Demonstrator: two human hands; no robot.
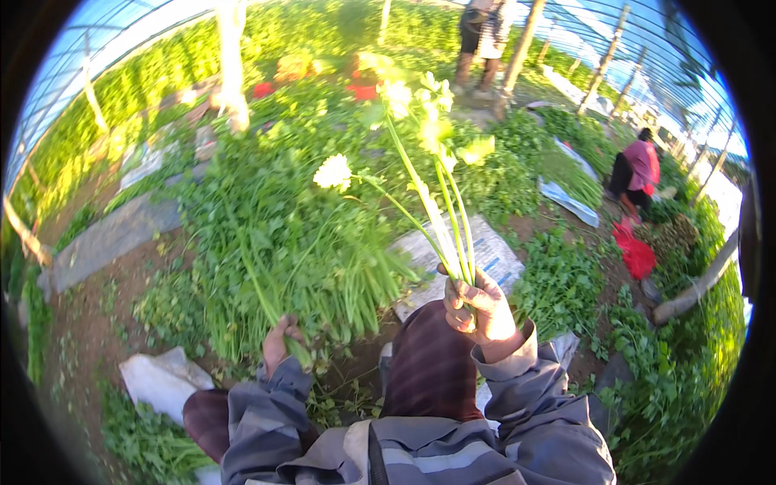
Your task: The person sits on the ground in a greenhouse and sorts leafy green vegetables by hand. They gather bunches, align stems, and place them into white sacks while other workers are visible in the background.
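Note:
My right hand (479,308) is raised above my knee, its fingers closed round the lower ends of several thin celery stalks (445,227). Their leafy tops fan out and glare in the sunlight. Lower down on the left, my left hand (281,341) grips a celery plant (265,297) near its pale base, with the stem slanting up and away to the left. Directly beyond that hand lies a wide heap of cut celery (315,254), bases towards me. A white woven sheet (418,297) with blue marks lies partly under my right hand's side.
A crouching person (639,170) in pink is at the right, beside a red bag (633,248). Another person (482,42) stands at the back. Wooden posts (518,57) hold up the greenhouse roof. More celery (558,279) lies right, and a grey sheet (115,242) left.

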